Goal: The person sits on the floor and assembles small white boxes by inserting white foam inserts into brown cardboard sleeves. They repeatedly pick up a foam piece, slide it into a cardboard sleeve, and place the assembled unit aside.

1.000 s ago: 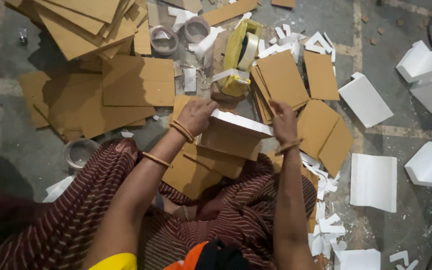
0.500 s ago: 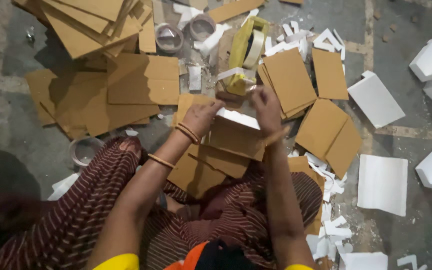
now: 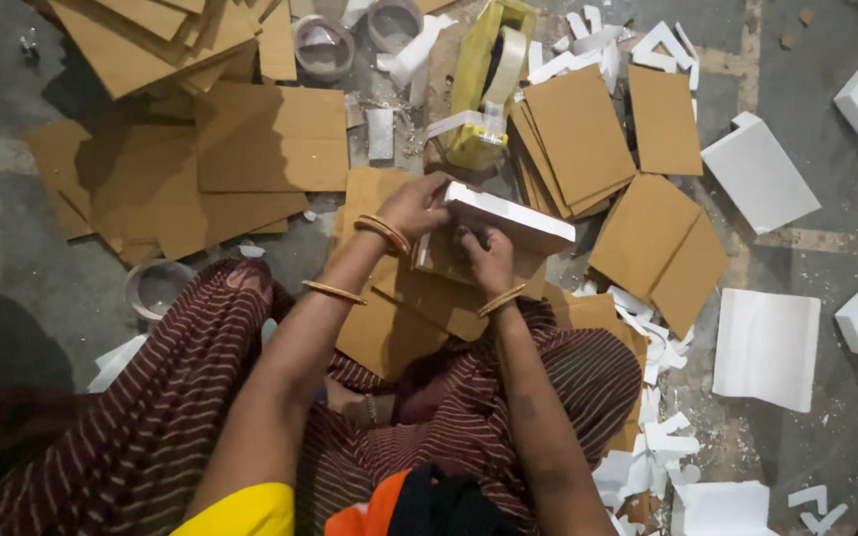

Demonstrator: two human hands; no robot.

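Hands meet at the box point(image 3: 508, 213), which I see held above the lap over the floor point(image 3: 71, 288), long axis running left-to-right and tilting down rightward: my left hand point(image 3: 414, 203) grips its left end, my right hand point(image 3: 487, 256) clasps underneath, both equally near.

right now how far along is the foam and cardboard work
Done: cut cardboard squares lie stacked beside the yellow tape dispenser, and white foam offcuts litter the floor. In hand: the left hand and right hand both have a grip on a white foam piece held against cardboard. Left: loose cardboard sheets and foam slabs lie untouched.
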